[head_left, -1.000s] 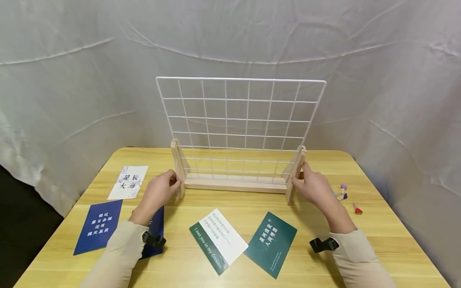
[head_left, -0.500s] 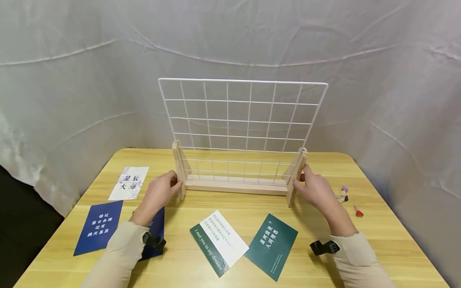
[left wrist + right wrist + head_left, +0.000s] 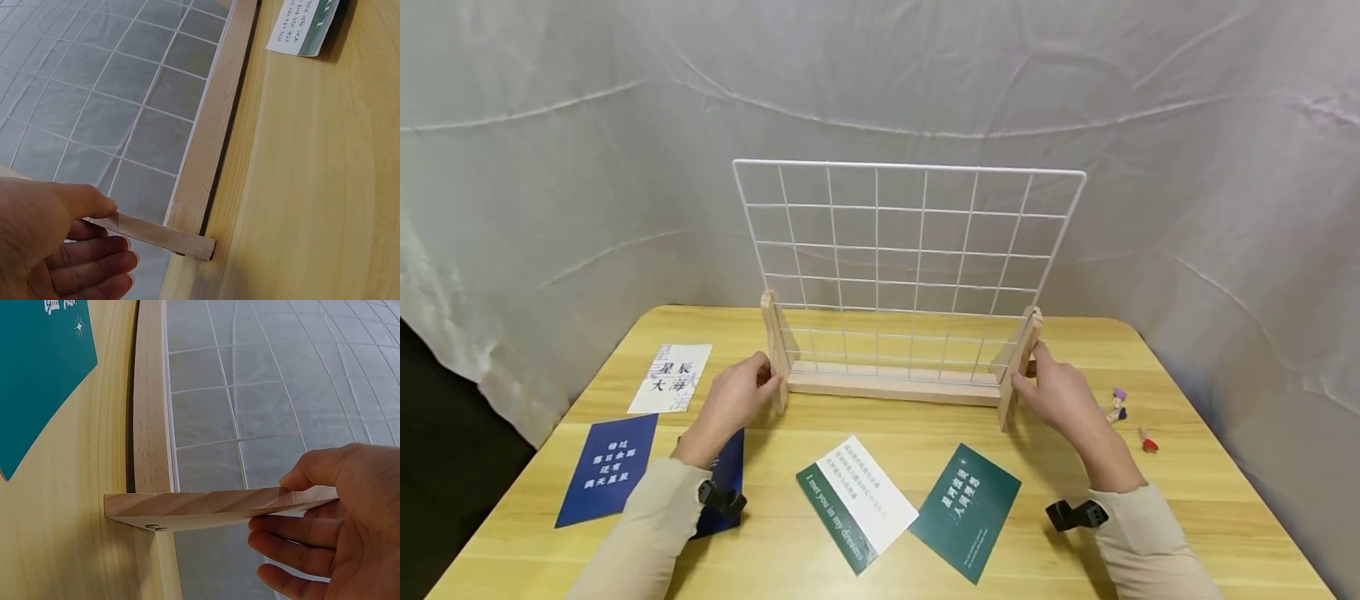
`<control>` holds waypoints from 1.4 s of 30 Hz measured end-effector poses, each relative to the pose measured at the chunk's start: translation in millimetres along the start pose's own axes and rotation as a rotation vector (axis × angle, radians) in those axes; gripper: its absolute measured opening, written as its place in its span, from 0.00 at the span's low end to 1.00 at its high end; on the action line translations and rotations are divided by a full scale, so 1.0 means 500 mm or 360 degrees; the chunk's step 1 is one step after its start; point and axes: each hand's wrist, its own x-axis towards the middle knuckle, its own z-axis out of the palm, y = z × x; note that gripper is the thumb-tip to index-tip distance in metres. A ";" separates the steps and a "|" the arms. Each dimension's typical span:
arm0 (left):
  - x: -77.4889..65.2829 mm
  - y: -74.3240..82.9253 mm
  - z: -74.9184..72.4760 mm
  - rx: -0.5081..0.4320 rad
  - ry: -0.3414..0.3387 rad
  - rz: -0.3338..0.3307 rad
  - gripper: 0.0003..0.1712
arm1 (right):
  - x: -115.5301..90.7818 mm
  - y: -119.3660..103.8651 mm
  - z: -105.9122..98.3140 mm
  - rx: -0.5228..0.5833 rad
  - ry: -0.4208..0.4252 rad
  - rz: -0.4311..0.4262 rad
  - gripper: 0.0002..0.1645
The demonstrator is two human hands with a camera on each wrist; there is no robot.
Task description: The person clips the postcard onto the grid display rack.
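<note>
A white wire grid (image 3: 877, 207) stands upright, slotted into a wooden stand (image 3: 895, 388) with a side piece at each end. My left hand (image 3: 734, 402) pinches the left side piece (image 3: 164, 237); in the left wrist view the thumb lies on its near face and the other fingers curl behind. My right hand (image 3: 1062, 402) pinches the right side piece (image 3: 187, 504) the same way, thumb on one face and fingers below the other. The grid's lower edge runs along the wooden crossbar (image 3: 152, 412). Both wrists carry small black cameras.
In front of the stand lie a white-and-green card (image 3: 859, 504) and a green card (image 3: 967, 512). To the left are a white card (image 3: 670, 379), a blue card (image 3: 606, 471) and another blue card (image 3: 726, 475) partly under the left forearm. Small clips (image 3: 1117, 404) and a red one (image 3: 1148, 445) lie at right.
</note>
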 end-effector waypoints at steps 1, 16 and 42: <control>0.002 0.001 -0.001 -0.0002 0.0002 0.0000 0.09 | 0.001 0.000 -0.001 0.0003 0.0002 -0.0001 0.35; -0.010 0.008 -0.006 -0.0010 -0.0037 -0.0045 0.10 | -0.003 0.000 0.000 0.0008 -0.0019 0.0014 0.33; -0.007 0.011 0.001 0.0022 -0.0021 0.0013 0.10 | -0.007 0.005 -0.004 -0.0023 0.0027 0.0007 0.32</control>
